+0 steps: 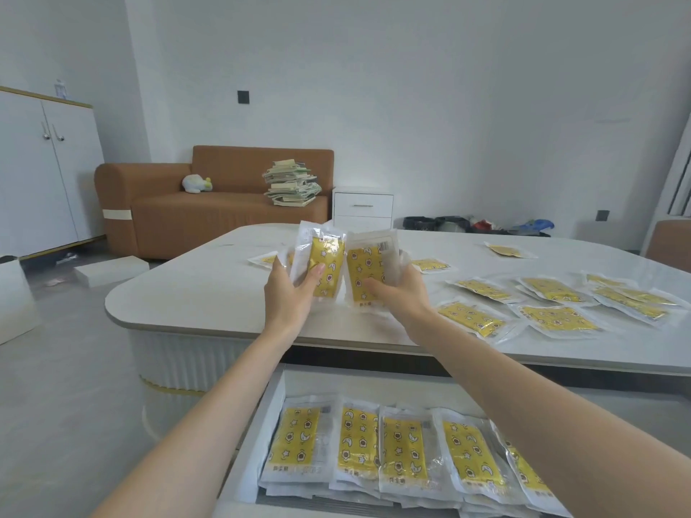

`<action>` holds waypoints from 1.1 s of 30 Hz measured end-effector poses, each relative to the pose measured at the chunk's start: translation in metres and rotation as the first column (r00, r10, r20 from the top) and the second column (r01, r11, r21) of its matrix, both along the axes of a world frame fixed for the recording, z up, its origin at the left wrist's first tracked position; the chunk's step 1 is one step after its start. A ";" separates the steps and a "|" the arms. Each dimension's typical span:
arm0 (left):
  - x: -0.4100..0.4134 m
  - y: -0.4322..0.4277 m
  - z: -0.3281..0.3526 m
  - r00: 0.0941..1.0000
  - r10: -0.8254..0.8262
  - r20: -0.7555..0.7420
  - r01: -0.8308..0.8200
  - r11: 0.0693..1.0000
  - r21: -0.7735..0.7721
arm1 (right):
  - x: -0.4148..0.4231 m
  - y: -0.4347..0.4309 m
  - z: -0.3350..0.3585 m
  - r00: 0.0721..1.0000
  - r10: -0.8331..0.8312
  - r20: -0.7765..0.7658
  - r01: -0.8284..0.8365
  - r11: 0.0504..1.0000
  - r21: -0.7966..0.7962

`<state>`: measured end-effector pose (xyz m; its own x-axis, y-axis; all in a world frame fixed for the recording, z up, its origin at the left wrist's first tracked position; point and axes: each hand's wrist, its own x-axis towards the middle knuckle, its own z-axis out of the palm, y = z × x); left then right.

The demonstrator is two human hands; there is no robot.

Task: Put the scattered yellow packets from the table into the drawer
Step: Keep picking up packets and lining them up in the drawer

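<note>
**Holding two packets above table, drawer open**

Head view: left hand (pixel 289 293) grips an upright packet (pixel 327 263), thumb on its front. Right hand (pixel 396 293) grips a second packet (pixel 364 271) just beside it, also upright, thumb across its front. Both sit above the table (pixel 205 293), near its front edge. Loose packets (pixel 553 319) lie flat on the table's right side, with a few at the far side. Drawer (pixel 269 424) under the table edge is pulled out. Stowed packets (pixel 359 443) lie in it in a row, overlapping.
</note>
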<state>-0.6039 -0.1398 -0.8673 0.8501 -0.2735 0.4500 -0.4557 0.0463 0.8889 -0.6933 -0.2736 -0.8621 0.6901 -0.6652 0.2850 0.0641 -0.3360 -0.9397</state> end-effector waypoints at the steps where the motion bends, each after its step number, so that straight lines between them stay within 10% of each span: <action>1: 0.001 0.001 0.002 1.000 -0.010 -0.017 0.009 0.999 -0.039 | -0.001 0.001 0.003 0.999 0.026 0.043 -0.027 0.999 0.022; 11: 0.004 0.001 -0.002 0.986 -0.143 -0.085 0.155 0.975 0.161 | 0.010 0.004 -0.004 0.996 -0.085 -0.010 0.086 0.990 0.110; 23: 0.003 -0.005 -0.002 0.984 -0.171 -0.050 0.176 0.976 0.131 | 0.012 0.034 0.008 0.979 -0.170 0.112 0.192 0.953 -0.235; 33: 0.008 0.006 0.006 0.997 0.076 0.028 -0.080 0.971 0.227 | 0.002 0.012 0.006 0.991 -0.120 0.060 0.119 0.993 0.020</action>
